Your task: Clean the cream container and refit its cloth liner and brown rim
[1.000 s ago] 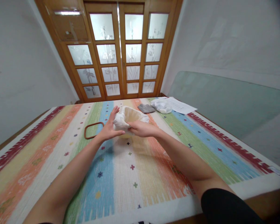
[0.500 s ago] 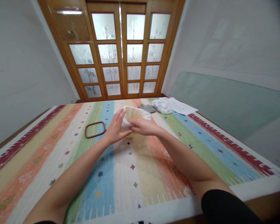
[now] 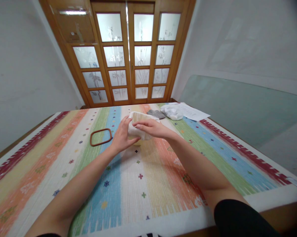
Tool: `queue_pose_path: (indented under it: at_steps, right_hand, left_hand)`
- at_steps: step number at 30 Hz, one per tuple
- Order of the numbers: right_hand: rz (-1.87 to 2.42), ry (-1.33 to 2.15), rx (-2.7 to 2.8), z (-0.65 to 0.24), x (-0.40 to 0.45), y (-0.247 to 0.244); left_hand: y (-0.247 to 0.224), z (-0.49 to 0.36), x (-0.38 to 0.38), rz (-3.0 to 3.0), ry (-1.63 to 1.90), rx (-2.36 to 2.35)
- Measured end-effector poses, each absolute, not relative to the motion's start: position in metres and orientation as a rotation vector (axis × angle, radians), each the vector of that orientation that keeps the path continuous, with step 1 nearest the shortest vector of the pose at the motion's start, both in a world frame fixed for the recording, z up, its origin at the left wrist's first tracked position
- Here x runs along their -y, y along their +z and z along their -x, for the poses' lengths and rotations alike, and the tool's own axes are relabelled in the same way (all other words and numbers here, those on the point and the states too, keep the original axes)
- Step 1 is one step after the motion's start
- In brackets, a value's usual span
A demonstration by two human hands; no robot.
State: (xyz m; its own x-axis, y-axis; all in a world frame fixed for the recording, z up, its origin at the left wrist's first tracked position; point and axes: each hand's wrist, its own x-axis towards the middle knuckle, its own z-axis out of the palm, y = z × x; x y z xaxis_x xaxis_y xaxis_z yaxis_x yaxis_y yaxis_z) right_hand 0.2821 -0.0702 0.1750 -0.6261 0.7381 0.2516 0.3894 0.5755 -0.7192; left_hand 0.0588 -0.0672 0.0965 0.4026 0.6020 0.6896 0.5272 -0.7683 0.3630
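Observation:
A piece of thin white cloth (image 3: 135,132) with a pale, see-through middle is held up over the table, its edge curved like a rounded rim. Whether a frame lies under the cloth I cannot tell. My left hand (image 3: 121,136) grips its left side, fingers behind and thumb along the near lower edge. Across the near right part lies my right hand (image 3: 153,128), its fingers bent over the edge and pressed to the material. To the left of my left hand, a brown rounded-rectangle frame, like an embroidery hoop (image 3: 101,144), rests flat on the tablecloth.
A striped, multicoloured tablecloth (image 3: 140,184) covers the table. Beyond my right hand lie a grey folded cloth (image 3: 156,114), a crumpled white plastic bag (image 3: 172,113) and printed paper sheets (image 3: 195,113). Wooden doors with glass panes (image 3: 128,65) stand behind the table.
My right hand has shifted slightly up and back over the white cloth, and more of the near side hangs visible below its fingers. My left hand stays nearly still.

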Motion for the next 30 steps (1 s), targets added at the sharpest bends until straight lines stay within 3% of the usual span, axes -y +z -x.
queue_pose_path:
  at_steps: [16, 30]
  right_hand:
    - [0.763, 1.012, 2.507, -0.279, 0.075, 0.171]
    - [0.848, 0.662, 2.724, -0.277, 0.083, 0.169]
  left_hand:
    - [0.111, -0.051, 0.068, -2.603, 1.176, -1.013]
    - [0.12, -0.048, 0.071, -2.628, 1.048, -0.986]
